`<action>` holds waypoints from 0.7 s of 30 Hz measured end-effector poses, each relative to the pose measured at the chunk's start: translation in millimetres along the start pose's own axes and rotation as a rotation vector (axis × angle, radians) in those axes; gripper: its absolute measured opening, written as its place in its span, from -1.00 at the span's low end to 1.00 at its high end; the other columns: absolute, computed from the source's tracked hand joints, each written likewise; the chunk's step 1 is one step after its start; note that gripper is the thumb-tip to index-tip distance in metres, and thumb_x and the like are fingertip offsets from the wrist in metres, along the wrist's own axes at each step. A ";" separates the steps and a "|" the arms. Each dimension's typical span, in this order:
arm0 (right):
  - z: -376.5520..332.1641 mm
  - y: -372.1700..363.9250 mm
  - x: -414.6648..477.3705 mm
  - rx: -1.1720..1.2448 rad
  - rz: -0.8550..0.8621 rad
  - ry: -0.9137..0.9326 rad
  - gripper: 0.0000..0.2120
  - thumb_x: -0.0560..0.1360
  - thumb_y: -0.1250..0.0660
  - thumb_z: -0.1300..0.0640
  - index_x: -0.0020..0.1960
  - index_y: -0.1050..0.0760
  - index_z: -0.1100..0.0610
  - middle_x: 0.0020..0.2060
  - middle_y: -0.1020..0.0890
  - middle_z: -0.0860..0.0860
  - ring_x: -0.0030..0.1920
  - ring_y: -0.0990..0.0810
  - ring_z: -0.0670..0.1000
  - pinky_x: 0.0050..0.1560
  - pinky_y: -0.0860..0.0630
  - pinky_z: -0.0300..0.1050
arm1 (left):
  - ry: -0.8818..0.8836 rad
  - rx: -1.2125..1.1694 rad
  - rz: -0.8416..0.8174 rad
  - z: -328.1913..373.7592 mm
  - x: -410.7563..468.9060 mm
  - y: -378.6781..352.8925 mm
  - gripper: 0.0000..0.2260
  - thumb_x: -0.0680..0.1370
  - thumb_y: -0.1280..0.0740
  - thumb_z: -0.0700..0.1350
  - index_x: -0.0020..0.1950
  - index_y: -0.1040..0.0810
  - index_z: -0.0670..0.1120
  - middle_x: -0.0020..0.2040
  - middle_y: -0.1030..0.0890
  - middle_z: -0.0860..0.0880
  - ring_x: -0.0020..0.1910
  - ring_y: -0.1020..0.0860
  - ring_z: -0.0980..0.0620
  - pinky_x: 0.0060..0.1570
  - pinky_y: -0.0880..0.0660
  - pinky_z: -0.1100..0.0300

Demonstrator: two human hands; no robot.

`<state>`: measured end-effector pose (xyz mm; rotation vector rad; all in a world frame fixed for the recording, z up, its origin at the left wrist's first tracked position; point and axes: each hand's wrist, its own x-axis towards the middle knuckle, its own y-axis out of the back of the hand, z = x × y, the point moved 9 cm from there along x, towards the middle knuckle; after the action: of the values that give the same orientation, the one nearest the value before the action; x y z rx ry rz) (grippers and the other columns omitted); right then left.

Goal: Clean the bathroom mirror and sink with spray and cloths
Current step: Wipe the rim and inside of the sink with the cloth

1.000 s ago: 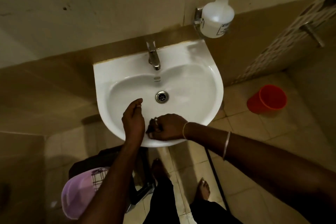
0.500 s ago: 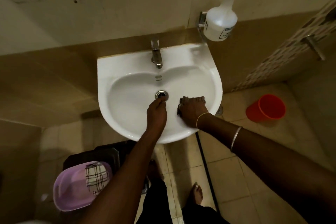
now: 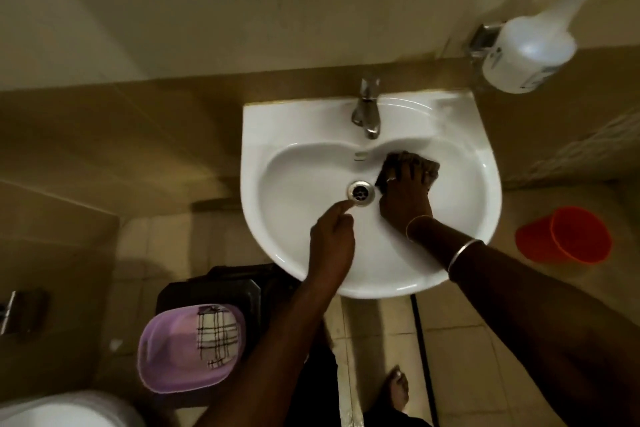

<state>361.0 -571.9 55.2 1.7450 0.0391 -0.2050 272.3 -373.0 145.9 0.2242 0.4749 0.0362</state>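
Room: dim bathroom, white ceramic sink [image 3: 450,135]
Right hand [image 3: 405,198]: flat-fingered, pressing dark brown cloth [image 3: 398,159] into basin
Left hand [image 3: 330,239]: curling empty beside round steel drain [image 3: 361,193]

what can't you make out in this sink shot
Head view:
Mirror: outside the frame.
Spray bottle: trigger cut off by the top right edge; label too small.
Cloth: mostly covered by the right hand.
Left hand: palm faces down, so anything in it is hidden.
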 end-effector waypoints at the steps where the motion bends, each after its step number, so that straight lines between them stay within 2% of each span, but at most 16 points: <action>1: -5.7 -3.5 4.0 0.061 0.024 -0.037 -0.35 0.51 -0.28 0.17 0.58 -0.23 0.23 0.49 -0.27 0.33 0.52 -0.14 0.41 0.54 0.12 0.45 | -0.003 -0.002 -0.003 0.3 -0.8 3.5 -0.69 0.65 -0.23 -0.22 0.30 -0.62 0.04 0.26 -0.59 0.10 0.24 -0.50 0.15 0.24 -0.35 0.32; 4: -13.2 -6.9 11.5 0.268 0.134 -0.202 -0.49 0.53 -0.33 0.18 0.46 -0.38 0.26 0.40 -0.40 0.28 0.45 -0.27 0.35 0.55 -0.10 0.31 | -0.001 -0.010 -0.011 2.4 -2.3 9.7 -0.68 0.66 -0.22 -0.21 0.31 -0.61 0.06 0.27 -0.59 0.12 0.23 -0.49 0.19 0.25 -0.36 0.32; 6: -10.8 -7.6 15.4 0.405 0.181 -0.311 -0.57 0.52 -0.37 0.17 0.36 -0.46 0.25 0.32 -0.48 0.23 0.39 -0.38 0.28 0.47 -0.29 0.28 | 0.009 -0.013 -0.011 3.1 -1.6 12.3 -0.68 0.67 -0.21 -0.21 0.32 -0.61 0.06 0.31 -0.59 0.09 0.25 -0.49 0.19 0.25 -0.36 0.33; 8: -11.4 5.9 16.2 0.504 0.253 -0.336 -0.79 0.48 -0.39 0.19 0.12 -0.57 0.16 0.06 -0.59 0.07 0.17 -0.53 0.16 0.30 -0.48 0.20 | 0.012 -0.001 -0.018 3.3 -0.7 12.9 -0.68 0.68 -0.21 -0.21 0.35 -0.60 0.05 0.33 -0.59 0.08 0.28 -0.49 0.17 0.27 -0.36 0.33; 9: -10.2 12.9 16.0 0.545 0.290 -0.348 -0.90 0.46 -0.42 0.22 -0.05 -0.58 0.08 -0.12 -0.57 -0.06 0.03 -0.55 0.07 0.21 -0.54 0.16 | 0.010 0.006 -0.022 3.6 0.0 13.1 -0.68 0.68 -0.20 -0.20 0.35 -0.60 0.05 0.35 -0.58 0.07 0.30 -0.49 0.15 0.29 -0.36 0.31; 11: -12.5 21.7 13.9 0.622 0.321 -0.398 -0.74 0.43 -0.45 0.25 -0.19 -0.46 -0.06 -0.26 -0.51 -0.16 -0.10 -0.54 0.00 0.12 -0.59 0.11 | 0.013 0.008 -0.026 5.0 1.0 13.6 -0.68 0.68 -0.20 -0.20 0.35 -0.60 0.06 0.35 -0.58 0.08 0.30 -0.49 0.16 0.27 -0.35 0.32; 13: -16.7 19.5 9.8 0.701 0.317 -0.434 -0.71 0.43 -0.45 0.19 -0.16 -0.39 -0.12 -0.17 -0.58 -0.05 -0.05 -0.59 0.06 0.11 -0.59 0.15 | 0.018 -0.004 -0.029 7.3 1.8 13.9 -0.68 0.68 -0.21 -0.20 0.33 -0.60 0.08 0.31 -0.58 0.12 0.25 -0.48 0.19 0.23 -0.34 0.36; 15: -22.1 12.8 8.8 0.686 0.285 -0.388 -0.81 0.46 -0.44 0.12 -0.05 -0.45 -0.06 -0.02 -0.60 0.03 0.06 -0.59 0.11 0.15 -0.59 0.18 | 0.019 -0.014 -0.038 8.7 1.4 14.4 -0.68 0.68 -0.21 -0.21 0.32 -0.60 0.10 0.28 -0.58 0.14 0.24 -0.49 0.20 0.15 -0.33 0.45; 16: -23.3 8.0 9.2 0.612 0.255 -0.339 -0.81 0.49 -0.43 0.08 0.07 -0.50 0.02 0.08 -0.58 0.07 0.15 -0.57 0.14 0.21 -0.57 0.18 | 0.021 -0.016 -0.042 8.1 0.9 15.4 -0.68 0.68 -0.21 -0.21 0.31 -0.60 0.10 0.29 -0.59 0.13 0.23 -0.49 0.21 0.12 -0.33 0.50; 18: -22.0 2.5 9.6 0.332 0.206 -0.226 -0.56 0.52 -0.40 0.06 0.35 -0.46 0.19 0.29 -0.51 0.18 0.35 -0.45 0.24 0.38 -0.45 0.20 | 0.022 -0.026 -0.037 6.1 0.5 19.5 -0.69 0.67 -0.21 -0.21 0.31 -0.61 0.08 0.31 -0.60 0.10 0.24 -0.50 0.20 0.15 -0.34 0.47; 19: -20.2 0.3 9.9 0.147 0.211 -0.163 -0.49 0.52 -0.39 0.08 0.41 -0.43 0.25 0.33 -0.49 0.23 0.37 -0.41 0.31 0.40 -0.40 0.25 | 0.024 -0.037 -0.032 4.0 0.2 22.0 -0.69 0.67 -0.22 -0.21 0.31 -0.62 0.07 0.32 -0.60 0.09 0.26 -0.50 0.18 0.19 -0.35 0.42; 21: -17.3 -1.3 8.9 -0.106 0.201 -0.071 -0.49 0.47 -0.42 0.16 0.37 -0.48 0.30 0.25 -0.53 0.29 0.28 -0.45 0.38 0.31 -0.42 0.36 | 0.030 -0.051 -0.019 -0.1 0.2 27.8 -0.69 0.67 -0.22 -0.21 0.31 -0.63 0.06 0.34 -0.59 0.07 0.31 -0.51 0.14 0.27 -0.37 0.33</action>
<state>371.6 -555.4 55.5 1.6228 -0.1740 -0.1156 272.9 -345.8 151.9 0.1693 0.5058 0.0333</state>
